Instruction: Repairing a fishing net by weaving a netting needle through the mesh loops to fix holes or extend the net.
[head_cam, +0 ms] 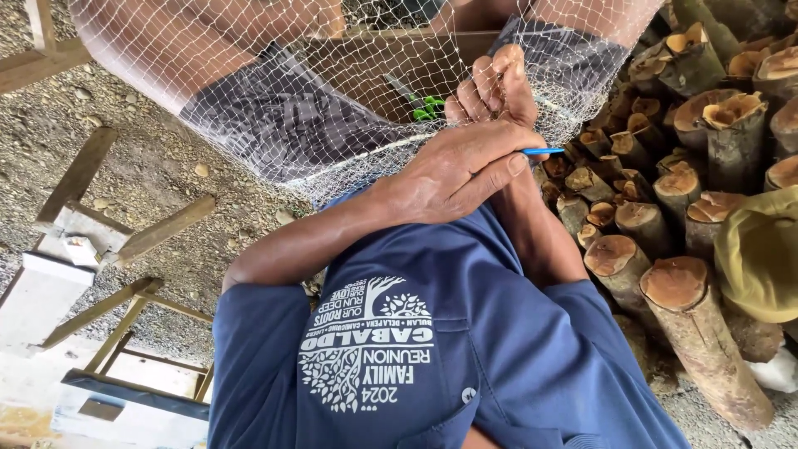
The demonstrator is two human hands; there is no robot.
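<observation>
A fine white fishing net lies stretched over my knees and grey shorts. My left hand reaches across my blue shirt and grips a thin blue netting needle, whose tip pokes out to the right past my fingers. Just above it, my right hand is raised with its fingers pinched on the net's mesh near the edge cord. Both hands work close together at the net's lower border.
Several cut logs are stacked on end at the right, with an olive-yellow cloth on them. A small green-handled tool lies on a wooden board behind the net. Wooden frames and a white painted stand sit on the gravel at left.
</observation>
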